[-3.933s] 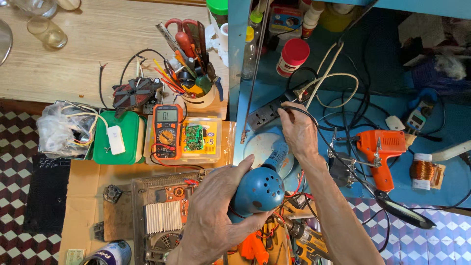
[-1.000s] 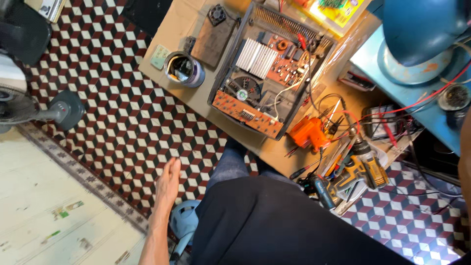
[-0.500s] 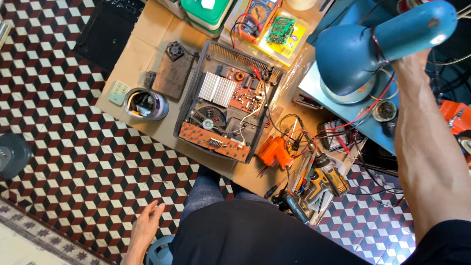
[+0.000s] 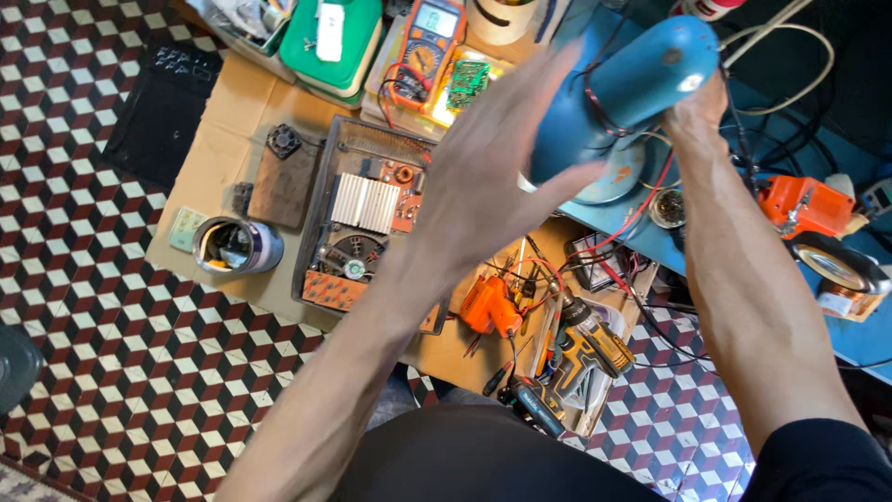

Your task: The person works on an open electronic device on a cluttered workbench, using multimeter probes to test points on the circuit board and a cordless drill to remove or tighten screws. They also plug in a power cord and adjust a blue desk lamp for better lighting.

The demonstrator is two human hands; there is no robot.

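The blue lamp (image 4: 624,88) sits at the far right, above the blue desk (image 4: 864,344); its long axis runs from near-left to far-right, with the shade opening toward the near left. The right hand (image 4: 699,104) grasps its far end, fingers clenched around it. The left hand (image 4: 491,177) is spread flat, fingers released, against the shade. A green box (image 4: 336,46) with a white rectangular label lies far left.

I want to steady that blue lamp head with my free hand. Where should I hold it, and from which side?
Probably the wide rim end of the blue lamp head, from its left side: the right hand already holds the narrow end, and the open left hand is beside the rim.
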